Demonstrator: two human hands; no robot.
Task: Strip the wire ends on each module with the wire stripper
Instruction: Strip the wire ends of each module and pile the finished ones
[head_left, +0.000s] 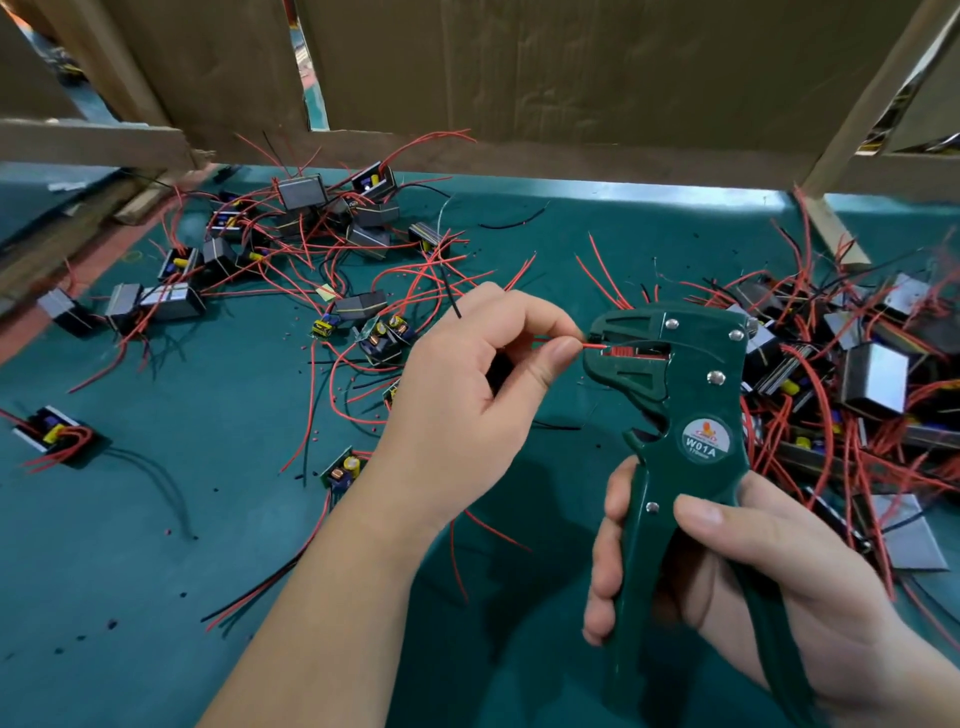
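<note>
Left hand (467, 395) pinches the wire (592, 344) into the stripper (675, 395) from nine o'clock, right hand (753, 561) grips its handles; a loose pinch could let the wire slide out unstripped.

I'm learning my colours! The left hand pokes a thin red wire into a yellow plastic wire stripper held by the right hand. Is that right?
Not quite: the plastic wire stripper is dark green, not yellow, as the head view shows. The rest is right.

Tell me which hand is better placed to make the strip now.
Right. The right hand wraps the wire stripper handles; the left hand is busy pinching the red wire into its mouth.
</note>
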